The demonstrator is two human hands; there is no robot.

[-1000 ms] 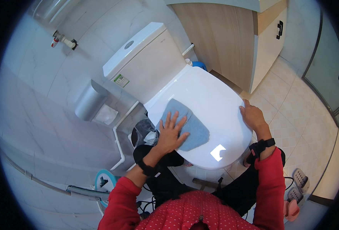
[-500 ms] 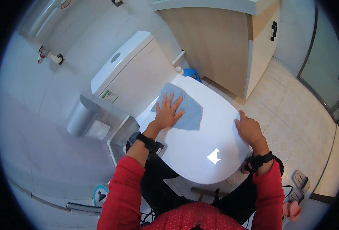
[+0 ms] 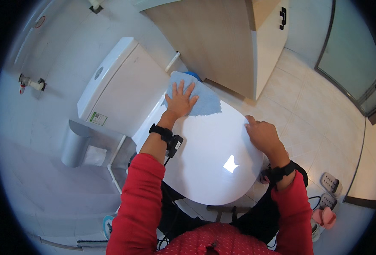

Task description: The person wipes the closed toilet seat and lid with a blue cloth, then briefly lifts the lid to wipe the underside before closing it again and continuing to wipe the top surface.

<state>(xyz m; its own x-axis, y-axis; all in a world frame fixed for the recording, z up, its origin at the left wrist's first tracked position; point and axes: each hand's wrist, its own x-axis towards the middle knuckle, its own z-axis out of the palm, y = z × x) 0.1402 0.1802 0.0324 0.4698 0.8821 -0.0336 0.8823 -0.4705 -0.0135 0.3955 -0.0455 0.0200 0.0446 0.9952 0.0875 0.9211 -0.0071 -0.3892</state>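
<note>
A closed white toilet lid (image 3: 209,157) lies in front of me, glossy, with a bright reflection on its near right part. On its far end, close to the tank, a light blue cloth (image 3: 208,100) is spread out, its far corner reaching the lid's back edge. My left hand (image 3: 180,102) presses flat on this cloth with its fingers spread. At the lid's right rim, my right hand (image 3: 263,135) has its fingers curled over the edge; the fingertips are partly hidden.
The white toilet tank (image 3: 126,80) stands behind the lid at the far left. A wooden cabinet (image 3: 209,38) is close beyond it, with a blue container (image 3: 193,75) partly behind the cloth. A grey paper holder (image 3: 75,144) hangs on the left wall. Pink slippers (image 3: 325,218) lie at the lower right.
My left hand has slid the cloth farther away, toward the lid's back right edge. My right hand stays on the right rim. The whole view has shifted.
</note>
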